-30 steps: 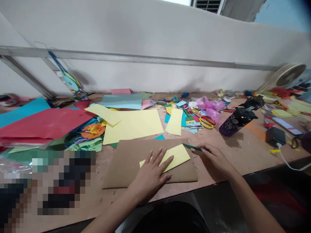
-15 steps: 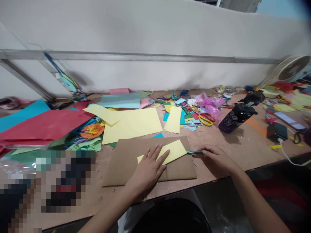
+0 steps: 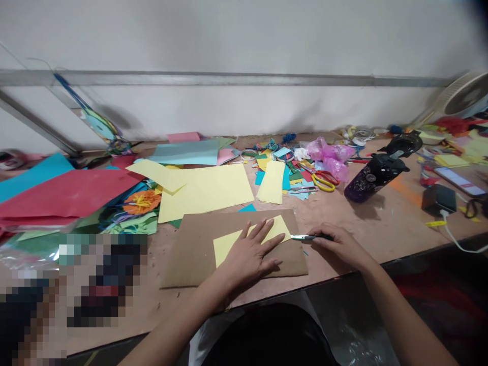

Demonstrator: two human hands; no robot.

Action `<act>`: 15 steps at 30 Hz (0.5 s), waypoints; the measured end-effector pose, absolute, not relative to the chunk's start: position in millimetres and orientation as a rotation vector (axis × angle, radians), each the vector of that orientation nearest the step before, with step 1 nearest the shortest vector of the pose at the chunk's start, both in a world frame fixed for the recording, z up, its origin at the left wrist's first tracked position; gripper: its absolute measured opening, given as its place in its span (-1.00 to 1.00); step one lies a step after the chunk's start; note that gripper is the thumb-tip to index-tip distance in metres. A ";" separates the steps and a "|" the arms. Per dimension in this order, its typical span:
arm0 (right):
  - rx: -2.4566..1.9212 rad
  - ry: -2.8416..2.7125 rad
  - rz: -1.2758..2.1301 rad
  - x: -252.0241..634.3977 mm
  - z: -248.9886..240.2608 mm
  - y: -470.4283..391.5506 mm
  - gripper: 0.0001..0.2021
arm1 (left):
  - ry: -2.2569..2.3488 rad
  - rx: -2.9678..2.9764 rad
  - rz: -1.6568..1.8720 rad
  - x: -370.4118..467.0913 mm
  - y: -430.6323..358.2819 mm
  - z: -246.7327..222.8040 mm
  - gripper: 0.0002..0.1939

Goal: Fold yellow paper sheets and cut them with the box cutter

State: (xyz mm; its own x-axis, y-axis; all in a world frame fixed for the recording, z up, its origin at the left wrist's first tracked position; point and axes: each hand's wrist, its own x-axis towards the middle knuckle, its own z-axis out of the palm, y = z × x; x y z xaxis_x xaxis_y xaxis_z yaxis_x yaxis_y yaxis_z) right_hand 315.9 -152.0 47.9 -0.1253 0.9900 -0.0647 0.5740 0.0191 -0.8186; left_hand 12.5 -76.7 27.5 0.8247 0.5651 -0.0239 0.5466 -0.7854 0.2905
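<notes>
My left hand [image 3: 251,254] lies flat with fingers spread on a small yellow paper piece [image 3: 224,245], pressing it against a brown cardboard sheet [image 3: 190,259]. Part of the paper is hidden under the fingers. To its right, my right hand [image 3: 337,243] is closed around a slim craft knife [image 3: 303,237] with a silvery front and a dark handle. The knife's tip points left and meets the paper's right edge, over the cardboard.
Beyond the cardboard lie a large yellow sheet [image 3: 209,188], a yellow strip [image 3: 271,182] and scissors [image 3: 324,180] among scraps. A dark tumbler [image 3: 375,175] stands right, near a charger [image 3: 438,200] and phone [image 3: 460,181]. Red paper [image 3: 72,193] and an orange paper flower [image 3: 142,202] lie left.
My left hand has slid right along the yellow paper, uncovering more of its left end. The craft knife has turned slightly, its tip still at the paper's right edge. The view has shifted a little.
</notes>
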 end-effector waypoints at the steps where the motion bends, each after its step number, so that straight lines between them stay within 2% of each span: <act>1: -1.603 -1.755 0.967 316.6 46.5 -152.8 -0.74 | 0.846 2.723 0.092 11.9 -76.6 26.6 -0.30; 15: -1.621 -1.798 0.804 307.3 35.9 -162.8 -0.72 | 0.829 2.724 0.106 11.4 -77.1 26.8 -0.28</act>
State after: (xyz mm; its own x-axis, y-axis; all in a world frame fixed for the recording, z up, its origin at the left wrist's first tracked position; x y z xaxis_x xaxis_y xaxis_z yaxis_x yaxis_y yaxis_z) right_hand 307.3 -162.8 35.9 -0.0908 0.9955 0.0259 0.6444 0.0785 -0.7606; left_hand 11.4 -77.1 26.8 0.8317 0.5551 -0.0140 0.5337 -0.7921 0.2963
